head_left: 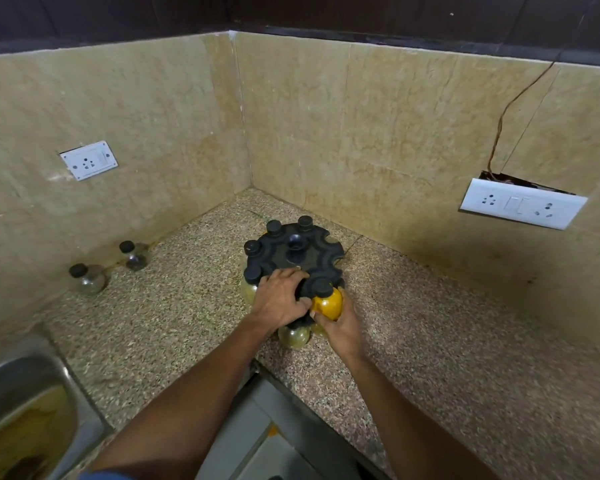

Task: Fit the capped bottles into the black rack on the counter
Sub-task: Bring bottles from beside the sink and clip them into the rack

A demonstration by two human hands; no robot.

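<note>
The round black rack (305, 258) stands on the speckled counter near the corner, with several black-capped bottles seated in its edge slots. My left hand (280, 296) rests on the rack's near edge, fingers curled over it. My right hand (340, 323) grips a black-capped bottle of yellow powder (328, 303), which sits at a slot on the rack's near right edge. A greenish bottle (294, 336) hangs below my hands at the rack's front. Two loose capped bottles, one (89, 278) and another (134, 255), stand by the left wall.
A steel sink (25, 403) lies at the lower left. White socket plates are on the left wall (89, 160) and the right wall (522, 203), the right one with a loose wire above. The counter's front edge (274, 375) runs beneath my forearms.
</note>
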